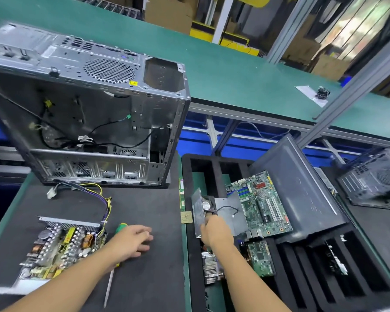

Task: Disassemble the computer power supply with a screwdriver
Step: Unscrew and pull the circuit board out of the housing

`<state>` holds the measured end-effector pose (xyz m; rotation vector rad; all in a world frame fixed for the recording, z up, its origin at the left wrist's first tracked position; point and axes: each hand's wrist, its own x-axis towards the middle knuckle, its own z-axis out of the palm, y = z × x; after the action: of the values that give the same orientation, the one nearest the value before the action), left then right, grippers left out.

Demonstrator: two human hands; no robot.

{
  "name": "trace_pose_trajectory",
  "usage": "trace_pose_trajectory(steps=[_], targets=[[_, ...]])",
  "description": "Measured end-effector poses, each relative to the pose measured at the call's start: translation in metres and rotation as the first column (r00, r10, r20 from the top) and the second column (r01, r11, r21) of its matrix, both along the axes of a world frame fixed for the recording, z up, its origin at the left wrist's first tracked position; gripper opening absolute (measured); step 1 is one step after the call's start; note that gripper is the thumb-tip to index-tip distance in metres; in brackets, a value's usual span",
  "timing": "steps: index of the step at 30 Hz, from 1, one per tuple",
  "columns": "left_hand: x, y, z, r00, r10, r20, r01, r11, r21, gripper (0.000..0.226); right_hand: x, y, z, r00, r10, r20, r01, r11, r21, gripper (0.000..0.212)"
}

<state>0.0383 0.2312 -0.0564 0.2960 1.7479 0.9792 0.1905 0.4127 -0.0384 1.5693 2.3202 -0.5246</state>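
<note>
computer case [88, 104]: the landmark; bare grey steel box standing on its edge, open side toward the person, perforated round fan grille on top, loose black cables inside.
black mat [144, 199]: matte sheet under the case, spreading from it toward the person.
foam tray [214, 163]: to the right of the case; black foam cut into long slots.
motherboard [263, 203]: green board lying tilted on the tray, right of the case.
power supply base [59, 246]: on the mat in front of the case, left part; open side up, shallow metal pan crowded with coils, capacitors and finned heatsinks. Long axis slants from the near left toward the case; its yellow, purple and black wires leave the end nearest the case.
power supply cover [230, 212]: bent grey sheet metal with a small black fan, held over the tray, right of the case's front corner.
screwdriver [109, 282]: on the mat in front of the case; green-and-yellow handle toward the case, thin steel shaft pointing at the person.
left hand [133, 239]: palm down across the screwdriver handle, fingers loose and nearly straight, not wrapped.
right hand [214, 230]: fingers curled, gripping the cover's lower edge.
</note>
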Motion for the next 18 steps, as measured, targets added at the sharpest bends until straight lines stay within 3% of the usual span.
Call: trace_pose_trajectory(steps=[4, 7, 10, 12, 15, 18], targets=[[-0.009, -0.012, 0.004, 0.997, -0.036, -0.066, 0.038, 0.999, 0.029, 0.020, -0.004, -0.015, 0.004, 0.991, 0.043, 0.124, -0.053, 0.995, 0.079, 0.027], [-0.028, -0.029, 0.016, 0.961, -0.039, -0.273, 0.086, 0.983, 0.164, 0.025, -0.014, -0.027, 0.014, 0.965, 0.099, 0.242, -0.141, 0.976, 0.164, 0.037], [-0.056, -0.058, 0.027, 0.783, -0.006, -0.622, 0.163, 0.967, 0.197, 0.029, -0.044, -0.055, 0.020, 0.951, 0.227, 0.212, -0.265, 0.948, 0.176, 0.036], [-0.074, -0.079, 0.025, 0.604, 0.038, -0.796, 0.159, 0.973, 0.167, 0.030, -0.069, -0.084, 0.016, 0.946, 0.315, 0.078, -0.316, 0.949, -0.004, 0.034], [-0.094, -0.114, 0.020, 0.442, 0.020, -0.897, 0.078, 0.995, 0.060, 0.029, -0.097, -0.124, -0.003, 0.962, 0.274, -0.009, -0.261, 0.902, -0.344, 0.041], [-0.109, -0.147, 0.009, 0.324, -0.187, -0.927, 0.061, 0.982, -0.176, 0.037, -0.108, -0.151, -0.025, 0.988, 0.142, -0.063, -0.155, 0.938, -0.310, 0.045]])
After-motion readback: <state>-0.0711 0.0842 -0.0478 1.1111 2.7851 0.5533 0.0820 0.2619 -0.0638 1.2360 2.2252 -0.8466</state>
